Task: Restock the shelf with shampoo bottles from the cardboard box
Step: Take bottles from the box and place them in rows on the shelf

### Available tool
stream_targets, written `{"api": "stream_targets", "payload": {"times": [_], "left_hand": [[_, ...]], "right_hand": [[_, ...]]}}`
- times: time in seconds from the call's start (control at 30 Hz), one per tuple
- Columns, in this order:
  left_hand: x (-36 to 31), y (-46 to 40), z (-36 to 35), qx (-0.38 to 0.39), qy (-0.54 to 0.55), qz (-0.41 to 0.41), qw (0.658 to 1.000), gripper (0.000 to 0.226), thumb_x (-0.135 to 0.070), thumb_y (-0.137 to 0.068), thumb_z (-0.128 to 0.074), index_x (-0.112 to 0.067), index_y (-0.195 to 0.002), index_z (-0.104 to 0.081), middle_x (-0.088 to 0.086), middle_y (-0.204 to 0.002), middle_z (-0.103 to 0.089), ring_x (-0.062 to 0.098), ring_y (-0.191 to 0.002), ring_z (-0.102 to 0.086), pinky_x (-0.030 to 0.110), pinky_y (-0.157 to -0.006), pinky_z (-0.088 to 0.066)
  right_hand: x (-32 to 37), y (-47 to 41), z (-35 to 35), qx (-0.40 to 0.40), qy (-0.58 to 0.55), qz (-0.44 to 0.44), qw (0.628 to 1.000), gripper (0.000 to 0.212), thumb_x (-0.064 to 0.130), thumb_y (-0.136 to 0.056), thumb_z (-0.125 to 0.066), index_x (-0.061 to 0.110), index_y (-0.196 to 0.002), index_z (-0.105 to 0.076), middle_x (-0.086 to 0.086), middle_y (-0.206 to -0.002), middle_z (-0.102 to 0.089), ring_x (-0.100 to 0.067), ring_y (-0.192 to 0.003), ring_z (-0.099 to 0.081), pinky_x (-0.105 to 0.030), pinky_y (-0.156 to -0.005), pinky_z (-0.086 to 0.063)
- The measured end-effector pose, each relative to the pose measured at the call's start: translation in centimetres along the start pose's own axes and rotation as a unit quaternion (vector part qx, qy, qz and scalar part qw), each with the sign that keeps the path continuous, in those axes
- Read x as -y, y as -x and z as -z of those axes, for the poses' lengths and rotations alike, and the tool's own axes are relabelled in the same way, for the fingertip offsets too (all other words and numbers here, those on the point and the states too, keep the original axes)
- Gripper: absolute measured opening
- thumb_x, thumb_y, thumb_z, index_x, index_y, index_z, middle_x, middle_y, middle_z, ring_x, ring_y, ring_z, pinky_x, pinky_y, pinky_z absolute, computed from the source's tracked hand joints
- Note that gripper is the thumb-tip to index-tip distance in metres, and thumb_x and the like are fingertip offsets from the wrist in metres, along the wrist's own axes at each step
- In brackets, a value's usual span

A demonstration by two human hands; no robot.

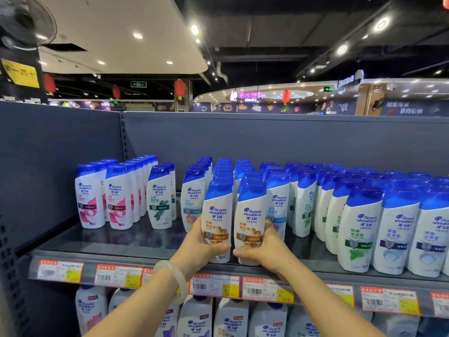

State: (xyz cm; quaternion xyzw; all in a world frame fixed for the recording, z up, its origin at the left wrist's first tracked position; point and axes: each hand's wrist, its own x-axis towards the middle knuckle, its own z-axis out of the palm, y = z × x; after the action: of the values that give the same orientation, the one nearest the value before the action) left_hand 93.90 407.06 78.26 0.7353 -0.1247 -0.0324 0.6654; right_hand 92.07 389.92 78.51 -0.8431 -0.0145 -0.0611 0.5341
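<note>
Bottles fill most of the shelf [313, 260] in front of me, white with blue caps, standing upright in rows that run from the front edge toward the grey back panel [267, 139]. My left hand [202, 246] curls around the lower part of one brown-labelled shampoo bottle [217, 215], thumb across its front; a pale bangle [175, 279] sits on that wrist. My right hand [260, 249] grips a second brown-labelled bottle [250, 220] the same way, fingers wrapped behind it and thumb pointing inward, almost touching the other thumb. The two bottles stand side by side, just apart, at the shelf's front edge, near its middle, each heading its own row. Toward the left end stand pink-labelled bottles [88, 198], set well back from the edge, with a green-labelled bottle [159, 198] beside them. Green-and-blue-labelled bottles [359, 229] crowd the right end, right up to the front edge. Price tags [215, 285] line the strip below the edge, and more bottles [230, 319] stand on the shelf underneath.
</note>
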Motion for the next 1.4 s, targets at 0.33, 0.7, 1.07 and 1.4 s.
{"api": "stream_targets", "payload": {"times": [0.33,0.7,1.07,1.4], "left_hand": [[0.1,-0.4,-0.2,-0.007,-0.027,0.000,1.000,0.057,-0.003,-0.076,-0.072,-0.020,-0.124,-0.045,0.001,-0.111,-0.067,0.018,-0.104,-0.064,0.041,-0.093,-0.052],[-0.5,3.4,1.3,-0.055,-0.054,-0.030,0.997,0.072,-0.008,-0.070,-0.079,-0.020,-0.132,-0.044,-0.004,-0.130,-0.053,0.012,-0.123,-0.049,0.038,-0.107,-0.040],[6.9,17.9,14.1,-0.114,-0.370,0.162,0.908,0.076,-0.032,-0.078,-0.073,-0.020,-0.142,-0.034,-0.004,-0.149,-0.034,0.015,-0.137,-0.034,0.029,-0.105,-0.034],[17.8,38.1,26.0,-0.146,-0.381,0.363,0.838,0.063,-0.018,-0.078,-0.073,-0.009,-0.134,-0.045,0.012,-0.135,-0.050,0.029,-0.125,-0.048,0.037,-0.103,-0.040]], "right_hand": [[0.0,0.1,0.1,0.009,0.019,-0.004,1.000,0.077,0.018,-0.071,-0.079,0.021,-0.131,-0.031,0.006,-0.117,-0.053,-0.012,-0.113,-0.052,-0.031,-0.098,-0.044],[1.5,3.1,1.4,-0.139,0.077,0.102,0.982,0.097,0.034,-0.061,-0.083,0.018,-0.140,-0.029,-0.003,-0.142,-0.044,-0.019,-0.130,-0.043,-0.044,-0.107,-0.039],[4.5,8.8,-16.5,0.192,0.193,0.222,0.936,0.067,0.031,-0.081,-0.069,0.012,-0.137,-0.037,-0.009,-0.140,-0.041,-0.024,-0.128,-0.041,-0.030,-0.097,-0.034],[0.0,19.5,-40.3,0.467,0.370,0.179,0.783,0.064,0.038,-0.085,-0.062,0.006,-0.134,-0.036,-0.017,-0.138,-0.039,-0.034,-0.124,-0.042,-0.042,-0.100,-0.041]]}}
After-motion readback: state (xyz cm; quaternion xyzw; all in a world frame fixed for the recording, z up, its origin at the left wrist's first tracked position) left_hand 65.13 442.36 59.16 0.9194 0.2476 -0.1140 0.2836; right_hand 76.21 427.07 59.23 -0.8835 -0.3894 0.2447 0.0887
